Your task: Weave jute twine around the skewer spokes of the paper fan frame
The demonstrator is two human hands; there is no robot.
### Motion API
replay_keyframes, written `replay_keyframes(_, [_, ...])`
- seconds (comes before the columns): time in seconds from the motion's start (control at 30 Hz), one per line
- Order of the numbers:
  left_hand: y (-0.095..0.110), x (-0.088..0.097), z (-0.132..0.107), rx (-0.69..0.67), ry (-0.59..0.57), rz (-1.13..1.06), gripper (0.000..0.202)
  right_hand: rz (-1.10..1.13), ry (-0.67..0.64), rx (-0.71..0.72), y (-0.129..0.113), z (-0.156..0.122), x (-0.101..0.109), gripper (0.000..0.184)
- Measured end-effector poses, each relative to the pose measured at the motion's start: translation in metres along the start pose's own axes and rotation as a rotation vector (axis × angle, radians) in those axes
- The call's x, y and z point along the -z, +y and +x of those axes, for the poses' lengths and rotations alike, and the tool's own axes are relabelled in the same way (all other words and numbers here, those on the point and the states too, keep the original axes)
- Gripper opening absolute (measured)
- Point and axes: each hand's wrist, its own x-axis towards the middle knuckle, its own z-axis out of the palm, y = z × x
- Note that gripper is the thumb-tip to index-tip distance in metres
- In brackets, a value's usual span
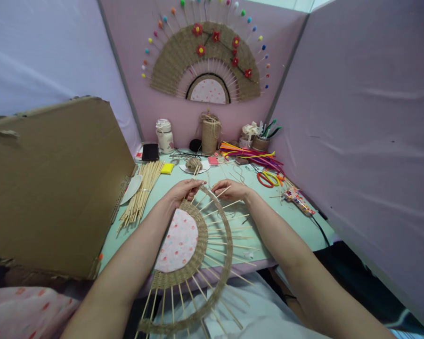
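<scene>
A half-made woven fan [202, 221] of thin wooden sticks and twine is tilted over the table's front edge. Its half-round centre [178, 240] is white cloth with small red prints, edged by a woven twine band. Farther out, a narrower twine band [229, 245] runs across the spread sticks. My left hand [189, 189] is closed on the fan's upper end, by the top sticks. Close beside it, my right hand [229, 189] has its fingers pinched at the outer band's end; a strand of twine seems to be there, too fine to be sure.
A bundle of wooden sticks [141, 195] lies left, near a cardboard sheet [53, 188]. Behind are a twine ball [193, 164], pipe cleaners [250, 153], scissors [268, 179] and a corded glue gun [297, 200]. A finished fan [176, 61] hangs on the back wall.
</scene>
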Motion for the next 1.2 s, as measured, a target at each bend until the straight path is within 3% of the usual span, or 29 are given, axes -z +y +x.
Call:
replay_keyframes(0.6, [0.006, 0.005, -0.008, 0.049, -0.147, -0.096, 0.024, -0.021, -0.024, 0.051, -0.005, -0.005, 0.001, 0.030])
replay_keyframes(0.9, [0.007, 0.003, -0.012, -0.006, -0.168, -0.208, 0.016, -0.072, -0.035, 0.074, -0.007, -0.009, 0.004, 0.033])
replay_keyframes(1.2, [0.009, 0.000, -0.013, 0.015, -0.160, -0.200, 0.016, 0.113, 0.038, 0.112, -0.015, -0.021, 0.010, 0.028])
